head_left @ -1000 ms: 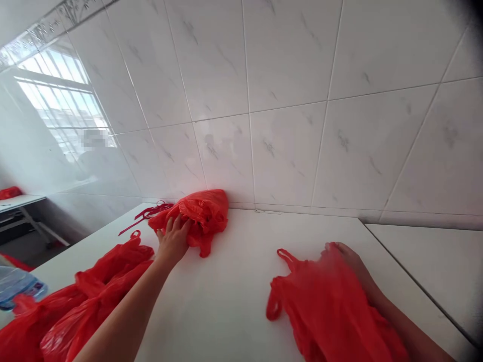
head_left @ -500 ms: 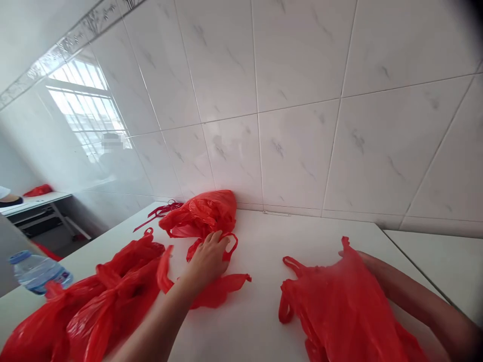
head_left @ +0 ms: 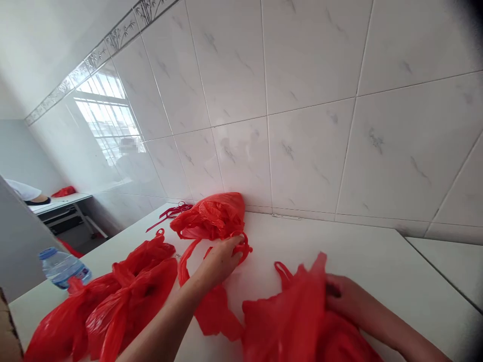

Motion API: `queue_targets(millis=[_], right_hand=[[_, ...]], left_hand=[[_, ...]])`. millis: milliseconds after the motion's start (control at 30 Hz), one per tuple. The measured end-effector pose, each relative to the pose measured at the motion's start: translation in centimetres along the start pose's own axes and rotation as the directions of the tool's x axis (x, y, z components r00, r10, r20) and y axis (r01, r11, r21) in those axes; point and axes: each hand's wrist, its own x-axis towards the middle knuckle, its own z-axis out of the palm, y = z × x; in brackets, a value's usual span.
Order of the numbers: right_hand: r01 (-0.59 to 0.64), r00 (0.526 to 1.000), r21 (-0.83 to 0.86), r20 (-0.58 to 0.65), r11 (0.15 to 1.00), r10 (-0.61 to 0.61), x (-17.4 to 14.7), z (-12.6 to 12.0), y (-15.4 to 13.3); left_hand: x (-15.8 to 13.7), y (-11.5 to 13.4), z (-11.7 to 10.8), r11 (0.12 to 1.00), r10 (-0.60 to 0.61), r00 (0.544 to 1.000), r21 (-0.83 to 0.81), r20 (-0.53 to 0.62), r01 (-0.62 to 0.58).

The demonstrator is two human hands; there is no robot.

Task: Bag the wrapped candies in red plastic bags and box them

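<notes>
My left hand is closed around the bunched red plastic of a thin carrier bag, whose crumpled length trails under my wrist toward the front of the table. Just beyond those fingers, a bulging red plastic bag leans against the tiled wall. On the right, my right hand grips another red plastic carrier bag by its upper side; the fingertips are partly hidden behind the plastic. That bag hangs loosely, with a handle loop sticking up.
Filled red bags with knotted tops lie at the left beside a clear water bottle with a blue cap. Dark red ribbons lie near the wall. A person's sleeve shows at a far table. A brown edge sits at lower left.
My right hand has moved left with its bag, nearer the left hand. The left hand's fingers have closed more on the red plastic. The view has turned slightly left.
</notes>
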Motion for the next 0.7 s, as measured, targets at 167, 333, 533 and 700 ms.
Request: queue_targets(millis=[167, 333, 533, 700], right_hand=[[-0.064, 0.962, 0.346, -0.229, 0.936, 0.150, 0.7, -1.8, -1.7], [-0.066, 0.920, 0.423, -0.325, 0.904, 0.219, 1.1, -2.9, -0.5], [-0.048, 0.780, 0.221, -0.601, 0.974, 0.175, 1.1, -3.1, 1.0], [0.040, 0.973, 0.051, -0.229, 0.998, -0.027, 1.5, -1.6, 2.0]], left_hand=[[1.0, 3.8, 0.0, 0.916, 0.106, 0.977, -0.365, -0.183, -0.168], [0.3, 6.1, 0.3, 0.897, 0.287, 0.958, -0.349, -0.003, -0.270], [-0.2, 6.1, 5.0, 0.943, 0.333, 0.877, -0.136, 0.347, -0.304], [4.2, 6.1, 9.2, 0.929, 0.352, 0.904, 0.025, 0.243, -0.369]])
